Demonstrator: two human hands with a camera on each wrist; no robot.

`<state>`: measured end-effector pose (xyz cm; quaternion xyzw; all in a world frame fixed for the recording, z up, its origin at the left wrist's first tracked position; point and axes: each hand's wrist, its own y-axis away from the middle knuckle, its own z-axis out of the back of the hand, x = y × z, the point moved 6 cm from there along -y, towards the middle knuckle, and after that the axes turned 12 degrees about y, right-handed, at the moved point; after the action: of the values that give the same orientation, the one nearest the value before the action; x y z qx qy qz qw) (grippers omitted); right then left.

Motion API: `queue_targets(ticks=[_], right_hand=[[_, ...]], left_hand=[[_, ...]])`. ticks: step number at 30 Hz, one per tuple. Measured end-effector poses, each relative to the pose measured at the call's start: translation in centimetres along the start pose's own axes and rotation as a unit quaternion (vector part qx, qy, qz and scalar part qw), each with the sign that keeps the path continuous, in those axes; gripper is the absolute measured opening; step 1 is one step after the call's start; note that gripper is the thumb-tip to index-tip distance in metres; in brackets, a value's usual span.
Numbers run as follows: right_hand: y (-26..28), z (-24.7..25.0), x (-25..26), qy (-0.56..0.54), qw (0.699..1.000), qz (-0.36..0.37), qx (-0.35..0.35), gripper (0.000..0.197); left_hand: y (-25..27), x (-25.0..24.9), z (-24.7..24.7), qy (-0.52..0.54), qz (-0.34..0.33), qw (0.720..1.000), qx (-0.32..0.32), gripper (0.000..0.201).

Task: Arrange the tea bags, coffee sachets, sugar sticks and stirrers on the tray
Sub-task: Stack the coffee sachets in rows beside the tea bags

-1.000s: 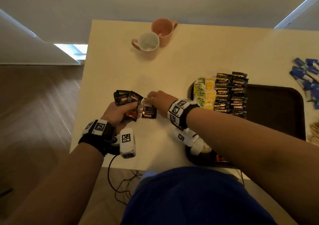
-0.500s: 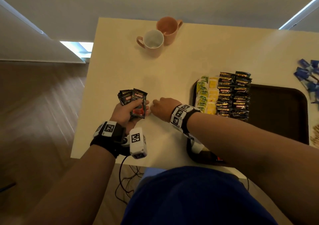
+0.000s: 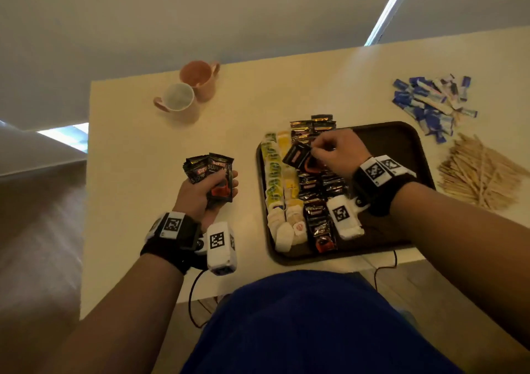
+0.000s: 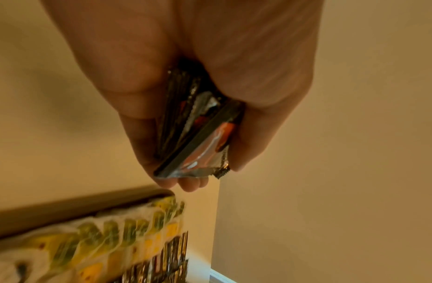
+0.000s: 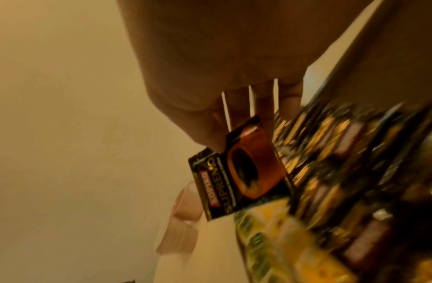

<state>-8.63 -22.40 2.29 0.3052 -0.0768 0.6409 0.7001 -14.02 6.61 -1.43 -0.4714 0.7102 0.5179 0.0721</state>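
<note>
L hand: the left hand [image 3: 210, 190] grips a small bunch of coffee sachets [image 3: 209, 173], fingers curled round them, over the bench [image 3: 137, 150], just left of the tray.
R hand: the right hand [image 3: 335, 151] pinches one coffee sachet [image 3: 299, 157] w/ thumb & fingertips, above the far part of the tray's sachet rows.
Tray: the brown tray [image 3: 401, 144] sits near the bench's front edge. Its left part is full, its right part bare.
Done: tea bags [image 3: 275, 184] lie in rows along the tray's left side. Next to them are rows of dark coffee sachets on the tray [image 3: 315, 201].
Step now: prob. adding the pinched one to the coffee rows.
Left to do: the bunch in the L hand; the blue sugar sticks [image 3: 430, 104] & wooden stirrers [image 3: 479, 175], both in heaps on the bench, right of the tray.
How far: approx. half, I think.
Other: two mugs [image 3: 186, 92] at the far left of the bench.
</note>
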Motion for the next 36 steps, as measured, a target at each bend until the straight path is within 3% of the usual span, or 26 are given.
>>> queue_targets(ticks=[4, 10, 13, 16, 20, 25, 32, 34, 36], right_hand=[[3.3, 1.4, -5.7, 0.013, 0.998, -0.002, 0.053, 0.008], [7.2, -1.6, -11.2, 0.006, 0.982, -0.053, 0.181, 0.009], [7.6, -3.3, -12.6, 0.023, 0.983, -0.067, 0.171, 0.005], [7.5, -4.9, -13.7, 0.021, 0.983, -0.087, 0.159, 0.009], [7.5, -6.1, -13.8, 0.051, 0.986, -0.075, 0.141, 0.009], [7.4, -6.6, -14.1, 0.054, 0.988, -0.067, 0.131, 0.018], [7.5, -5.7, -13.7, 0.092, 0.984, -0.015, 0.154, 0.024], [8.2, -5.4, -11.9, 0.163, 0.967, 0.048, 0.191, 0.027], [9.3, -6.1, -9.4, 0.268, 0.927, 0.140, 0.221, 0.031]], left_hand=[[0.3, 2.3, -2.7, -0.020, 0.016, 1.000, 0.003, 0.027], [2.1, 6.2, -5.6, -0.014, 0.050, 0.998, -0.020, 0.054], [3.0, 8.1, -6.6, -0.017, 0.052, 0.998, -0.014, 0.056], [3.5, 9.8, -7.4, -0.032, 0.051, 0.998, -0.011, 0.033], [4.4, 11.3, -8.1, -0.076, 0.031, 0.997, -0.014, 0.020], [5.4, 12.7, -8.0, -0.084, 0.028, 0.996, -0.024, 0.021], [6.1, 13.7, -7.1, -0.062, 0.030, 0.996, -0.052, 0.024], [6.2, 13.6, -6.9, -0.056, 0.027, 0.997, -0.055, 0.027], [6.1, 13.6, -6.7, -0.047, 0.027, 0.997, -0.061, 0.033]])
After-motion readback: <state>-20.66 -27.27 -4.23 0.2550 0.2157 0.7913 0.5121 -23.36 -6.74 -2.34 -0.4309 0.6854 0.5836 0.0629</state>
